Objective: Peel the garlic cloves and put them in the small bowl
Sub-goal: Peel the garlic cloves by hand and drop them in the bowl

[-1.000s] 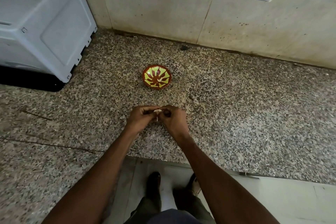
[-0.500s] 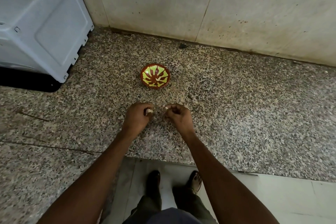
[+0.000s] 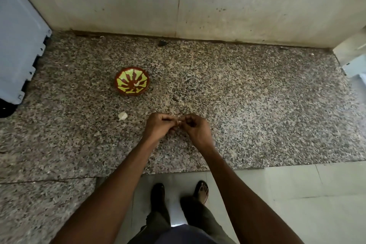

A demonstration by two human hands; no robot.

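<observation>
Far left edge of the counter [image 3: 257,89]: a white appliance [image 3: 17,45] stands against the wall, clear of the work.

Left of centre, toward the back: the small bowl [image 3: 132,81], red-brown with a yellow pattern, sits upright on the speckled stone. One pale piece, probably a peeled clove, lies inside; it is too small to confirm.

In front of the bowl and nearer the front edge: a small white lump [image 3: 122,115] lies loose on the surface, either garlic or discarded skin; which cannot be told.

Centre, near the front edge: the left hand [image 3: 159,128] and right hand [image 3: 195,129] meet just above the surface, both with fingers curled. Between their fingertips a garlic clove [image 3: 179,122] shows only as a pale sliver; both hands appear to pinch it, left steadying and right working the skin.

Judgement on handling: the clove is light and firm but small, with thin, papery skin that tears rather than slides. Once bare it is likely to be slick and easily dropped. Best hold is across its thicker middle, with the skin started at the pointed tip or root end. The bowl lies near, behind and left of the hands.

Right edge: part of a pale fixture [image 3: 354,51] intrudes at the back corner.
</observation>
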